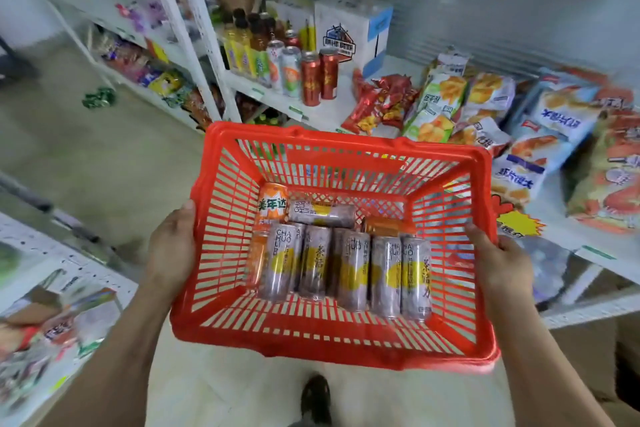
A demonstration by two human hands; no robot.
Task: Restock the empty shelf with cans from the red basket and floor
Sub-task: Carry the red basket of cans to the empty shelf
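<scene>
The cans (346,263) lie flat in my red basket (346,347), held level so none roll. My left hand (171,253) and right hand (500,267) each have a closed grip on a side rim, facing the shelf (322,111).

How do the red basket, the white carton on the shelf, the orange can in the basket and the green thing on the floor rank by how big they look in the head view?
1. red basket, though it is nearest
2. white carton
3. orange can and green thing: too alike to rank; the can is closer and partly hidden.
</scene>
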